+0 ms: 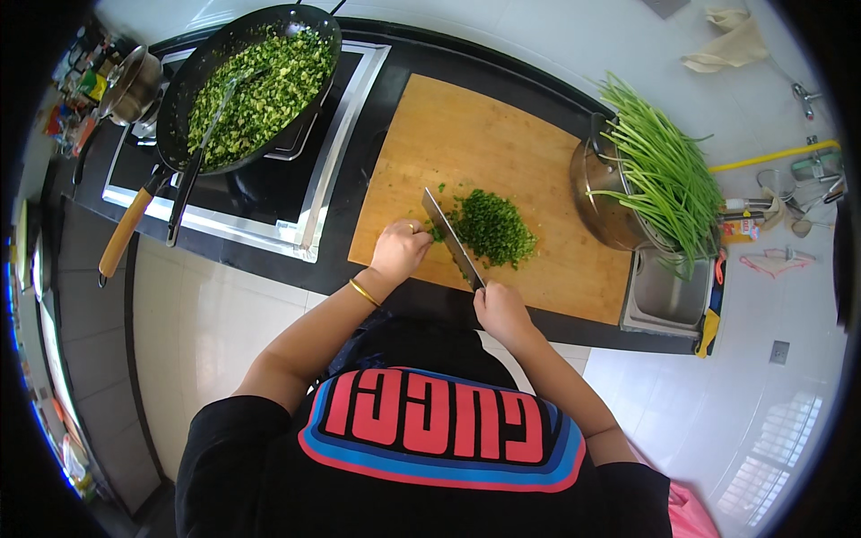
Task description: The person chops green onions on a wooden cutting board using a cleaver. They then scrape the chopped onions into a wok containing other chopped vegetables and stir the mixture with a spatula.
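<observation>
Mostly wood board [502, 152] on blk counter [359, 269], white-tiled kitchen.

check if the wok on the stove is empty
No, the wok is filled with chopped greens, and a spatula rests in it.

Green chopped greens [492, 228], tan cutting board [466, 134]

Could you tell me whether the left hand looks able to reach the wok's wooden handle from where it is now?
Probably yes. The left hand rests on the cutting board beside the chopped greens, and the wooden handle sticks out to its left over the counter edge, with nothing visible between them.
</observation>
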A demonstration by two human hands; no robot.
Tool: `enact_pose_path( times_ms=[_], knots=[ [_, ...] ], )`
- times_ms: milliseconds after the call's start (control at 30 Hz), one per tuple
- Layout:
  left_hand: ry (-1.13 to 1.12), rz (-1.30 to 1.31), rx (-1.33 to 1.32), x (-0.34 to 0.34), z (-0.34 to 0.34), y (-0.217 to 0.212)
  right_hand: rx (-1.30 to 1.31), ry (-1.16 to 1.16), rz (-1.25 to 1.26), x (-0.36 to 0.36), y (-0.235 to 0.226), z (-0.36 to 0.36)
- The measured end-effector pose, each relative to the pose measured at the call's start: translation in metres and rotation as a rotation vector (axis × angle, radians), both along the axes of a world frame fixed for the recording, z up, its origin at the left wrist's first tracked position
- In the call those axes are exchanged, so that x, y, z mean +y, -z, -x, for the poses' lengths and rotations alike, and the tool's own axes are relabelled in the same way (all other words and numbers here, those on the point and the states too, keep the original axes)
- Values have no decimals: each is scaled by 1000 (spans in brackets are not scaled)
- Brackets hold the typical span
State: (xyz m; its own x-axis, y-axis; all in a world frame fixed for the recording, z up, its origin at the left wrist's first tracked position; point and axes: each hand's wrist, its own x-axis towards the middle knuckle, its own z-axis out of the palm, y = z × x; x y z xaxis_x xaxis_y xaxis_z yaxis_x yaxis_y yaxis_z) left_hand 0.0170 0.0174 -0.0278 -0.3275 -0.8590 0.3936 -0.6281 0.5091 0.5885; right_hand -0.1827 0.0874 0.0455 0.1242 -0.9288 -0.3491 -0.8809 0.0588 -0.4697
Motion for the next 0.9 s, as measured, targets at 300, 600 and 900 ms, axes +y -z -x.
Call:
enact_pose_path(
  times_ms=[300, 600, 900],
  knots=[
    [52, 54, -3, -4, -5, -2, -200, 126, 129, -22, 29, -1],
    [20, 42, -40, 1, -9, 1, -31, -14, -7, 3, 5, 1],
    [49, 48, -3, 3, -10, -8, -155, 101, 89, -18, 20, -5]
  ],
)
